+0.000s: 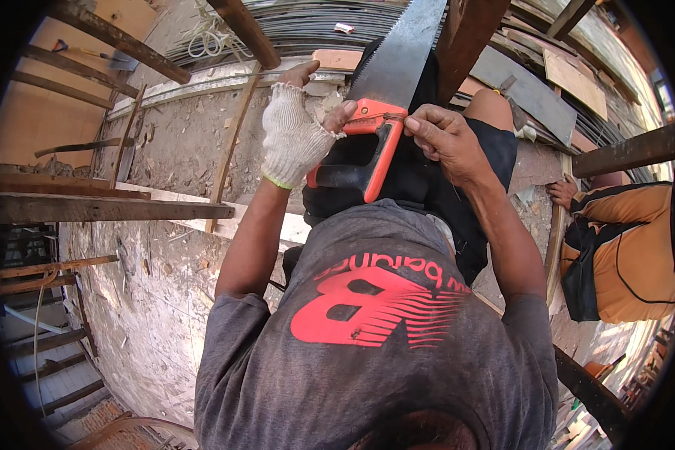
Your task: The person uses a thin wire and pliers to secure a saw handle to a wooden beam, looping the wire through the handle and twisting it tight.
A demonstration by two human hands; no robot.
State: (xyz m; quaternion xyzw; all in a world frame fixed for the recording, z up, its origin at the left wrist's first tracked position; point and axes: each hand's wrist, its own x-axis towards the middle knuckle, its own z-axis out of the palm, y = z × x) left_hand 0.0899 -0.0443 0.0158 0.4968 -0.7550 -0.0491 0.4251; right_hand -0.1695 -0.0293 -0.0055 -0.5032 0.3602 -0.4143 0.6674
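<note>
A handsaw lies across my lap, its grey toothed blade (403,56) pointing away from me and its orange-and-black handle (379,154) nearest my belly. My left hand (300,127), in a white knitted glove with bare fingertips, is beside the handle. Its fingers are stretched out and apart, and the thumb touches or nearly touches the handle's upper left corner. Thin wire (392,115) appears to be wound round the top of the handle. My bare right hand (442,139) pinches at the handle's right corner, apparently on the wire's end; the fingertips partly hide it.
Wooden beams (97,208) cross at the left, and a thick post (469,45) stands just beyond the blade. Long dark rods (307,26) lie at the back. Boards (529,90) are stacked at the back right. Another person in an orange-brown top (630,247) is close at the right.
</note>
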